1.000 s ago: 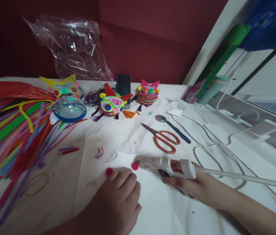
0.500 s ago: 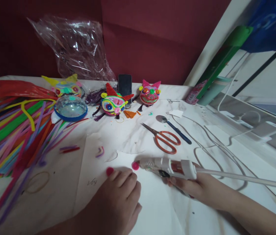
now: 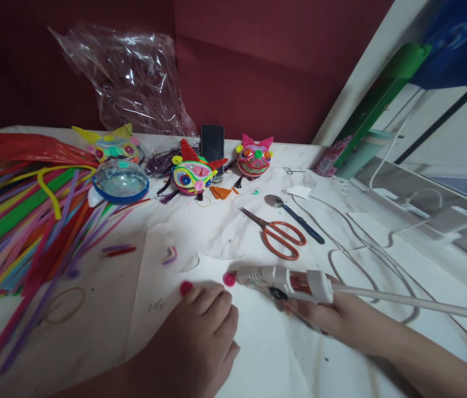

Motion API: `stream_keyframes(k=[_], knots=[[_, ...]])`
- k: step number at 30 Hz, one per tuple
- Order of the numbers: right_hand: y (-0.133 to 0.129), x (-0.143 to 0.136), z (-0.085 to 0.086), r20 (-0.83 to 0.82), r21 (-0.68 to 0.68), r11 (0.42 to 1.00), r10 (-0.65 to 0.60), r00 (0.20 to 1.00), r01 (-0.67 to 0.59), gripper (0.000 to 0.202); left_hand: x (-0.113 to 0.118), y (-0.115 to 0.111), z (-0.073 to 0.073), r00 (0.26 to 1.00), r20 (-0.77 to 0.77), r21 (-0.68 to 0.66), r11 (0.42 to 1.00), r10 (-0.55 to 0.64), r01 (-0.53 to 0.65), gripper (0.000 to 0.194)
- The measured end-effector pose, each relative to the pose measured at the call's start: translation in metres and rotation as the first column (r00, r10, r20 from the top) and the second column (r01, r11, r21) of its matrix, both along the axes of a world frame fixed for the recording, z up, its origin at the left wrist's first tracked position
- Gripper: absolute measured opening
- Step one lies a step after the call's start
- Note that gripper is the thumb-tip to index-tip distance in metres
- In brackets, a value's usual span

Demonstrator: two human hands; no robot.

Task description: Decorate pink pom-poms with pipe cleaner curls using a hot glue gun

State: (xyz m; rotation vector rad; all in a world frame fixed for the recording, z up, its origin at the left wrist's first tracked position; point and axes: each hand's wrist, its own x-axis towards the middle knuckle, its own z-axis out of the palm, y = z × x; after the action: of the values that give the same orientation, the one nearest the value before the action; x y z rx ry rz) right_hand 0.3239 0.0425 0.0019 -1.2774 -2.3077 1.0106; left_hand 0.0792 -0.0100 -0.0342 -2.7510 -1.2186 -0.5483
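Right hand closed around the glue gun, nozzle at the near pink disc on the paper; left hand curled beside a second disc, grip not determinable; scissors beyond, on the desk.

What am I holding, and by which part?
Your right hand grips the glue gun by its handle, under the body. Whether your left hand pinches the pink disc at its fingers can't be told.
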Motion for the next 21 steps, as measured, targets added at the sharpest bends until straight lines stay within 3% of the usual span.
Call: stream_keyframes(k=[12, 18, 21], knots=[[0.0, 0.009, -0.006, 0.008, -0.032, 0.999, -0.029, 1.0, 0.029, 0.019, 0.001, -0.002, 0.0, 1.0, 0.008, -0.041, 0.999, 0.012, -0.012, 0.018], [-0.004, 0.021, -0.016, 0.007, -0.262, 0.949, -0.179, 0.984, 0.174, 0.031, 0.001, -0.002, 0.002, 1.0, 0.01, -0.044, 0.999, 0.015, -0.015, 0.017], [-0.005, 0.023, -0.013, -0.004, -0.254, 0.95, -0.191, 0.982, 0.183, 0.032, 0.002, -0.003, 0.004, 1.0, 0.025, -0.035, 0.999, 0.01, -0.009, 0.017]])
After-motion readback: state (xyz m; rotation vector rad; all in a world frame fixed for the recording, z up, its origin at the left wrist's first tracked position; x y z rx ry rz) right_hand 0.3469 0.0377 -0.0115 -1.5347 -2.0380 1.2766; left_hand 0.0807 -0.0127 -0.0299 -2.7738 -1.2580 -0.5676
